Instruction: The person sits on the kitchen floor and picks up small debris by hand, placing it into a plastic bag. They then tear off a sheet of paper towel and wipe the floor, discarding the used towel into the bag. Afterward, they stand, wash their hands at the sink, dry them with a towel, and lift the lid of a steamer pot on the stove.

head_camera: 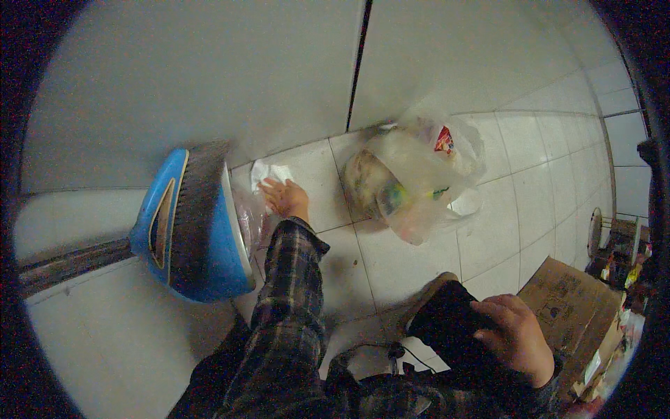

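Note:
My left hand point(285, 198) reaches down to the tiled floor, palm down on a crumpled white tissue or paper point(268, 171). Its fingers lie over the tissue, and whether they pinch it is unclear. Just left of that hand is a blue dustpan point(222, 262) with a pale lip. A blue broom head point(159, 209) with dark bristles point(201, 194) lies against it. Clear plastic film point(246, 209) shows between the dustpan and my wrist. My right hand point(515, 335) rests on my dark-clothed knee point(445, 314), thumb apart from the fingers.
A translucent plastic bag point(419, 183) of mixed waste sits on the floor ahead. Pale panels point(209, 78) with a dark gap point(360, 63) rise behind. At right lie a flattened cardboard box point(568, 309) and cluttered items point(623, 262). A pole point(73, 264) extends left from the broom.

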The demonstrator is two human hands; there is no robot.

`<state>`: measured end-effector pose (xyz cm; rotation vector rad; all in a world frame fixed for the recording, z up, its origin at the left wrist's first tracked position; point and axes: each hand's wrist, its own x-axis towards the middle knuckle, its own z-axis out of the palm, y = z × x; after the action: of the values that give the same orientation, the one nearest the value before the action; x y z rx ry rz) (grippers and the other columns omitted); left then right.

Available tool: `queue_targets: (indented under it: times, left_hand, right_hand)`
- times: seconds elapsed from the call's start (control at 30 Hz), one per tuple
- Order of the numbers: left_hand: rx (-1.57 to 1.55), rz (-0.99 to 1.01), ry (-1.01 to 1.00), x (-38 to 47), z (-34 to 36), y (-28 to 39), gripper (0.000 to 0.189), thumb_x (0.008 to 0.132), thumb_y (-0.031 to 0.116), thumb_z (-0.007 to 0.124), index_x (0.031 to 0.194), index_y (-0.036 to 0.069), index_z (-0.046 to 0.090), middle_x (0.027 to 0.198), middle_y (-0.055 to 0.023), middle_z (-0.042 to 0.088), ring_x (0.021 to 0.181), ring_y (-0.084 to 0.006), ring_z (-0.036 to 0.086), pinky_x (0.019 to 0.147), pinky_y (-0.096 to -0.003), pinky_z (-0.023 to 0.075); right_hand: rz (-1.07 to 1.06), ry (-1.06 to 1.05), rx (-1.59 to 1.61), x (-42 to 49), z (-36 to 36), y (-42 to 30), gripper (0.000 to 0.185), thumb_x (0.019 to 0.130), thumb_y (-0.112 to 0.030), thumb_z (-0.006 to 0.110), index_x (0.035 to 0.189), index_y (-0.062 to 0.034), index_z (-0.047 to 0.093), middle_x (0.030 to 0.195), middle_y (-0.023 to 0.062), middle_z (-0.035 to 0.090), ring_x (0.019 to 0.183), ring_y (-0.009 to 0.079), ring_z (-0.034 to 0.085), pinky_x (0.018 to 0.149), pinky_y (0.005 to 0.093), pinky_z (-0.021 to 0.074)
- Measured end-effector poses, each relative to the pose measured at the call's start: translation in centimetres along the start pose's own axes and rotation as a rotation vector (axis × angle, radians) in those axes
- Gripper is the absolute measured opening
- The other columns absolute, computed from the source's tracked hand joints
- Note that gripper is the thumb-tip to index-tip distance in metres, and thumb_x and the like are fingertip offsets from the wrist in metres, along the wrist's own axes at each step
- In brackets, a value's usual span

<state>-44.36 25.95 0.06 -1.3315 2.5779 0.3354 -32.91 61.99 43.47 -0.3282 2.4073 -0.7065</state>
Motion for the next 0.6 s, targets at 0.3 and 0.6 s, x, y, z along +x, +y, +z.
queue_targets:
  times: [0.3, 0.6]
  left_hand:
    - [0.001, 0.729, -0.109, -0.4, 0.3, 5.8, 0.060, 0.095, 0.025, 0.039, 0.150, 0.009, 0.018, 0.157, -0.0146, 0.011, 0.145, -0.0361, 0.008, 0.115, -0.0522, 0.0118]
    - [0.278, 0.574, -0.133, 0.9, -1.3, 5.2, 0.057, 0.098, 0.029, 0.031, 0.149, 0.007, 0.021, 0.157, -0.0135, 0.014, 0.146, -0.0297, 0.008, 0.116, -0.0433, 0.0091]
  right_hand:
    - [-0.033, -0.006, -0.059, 0.6, -0.7, 0.0, 0.047, 0.072, -0.013, 0.074, 0.115, -0.0044, 0.060, 0.106, 0.0171, 0.062, 0.097, 0.0363, 0.059, 0.083, 0.0423, 0.0487]
    - [-0.018, -0.016, -0.062, 0.5, -0.3, 0.4, 0.047, 0.072, -0.012, 0.074, 0.116, -0.0049, 0.060, 0.107, 0.0176, 0.061, 0.097, 0.0371, 0.059, 0.084, 0.0426, 0.0488]
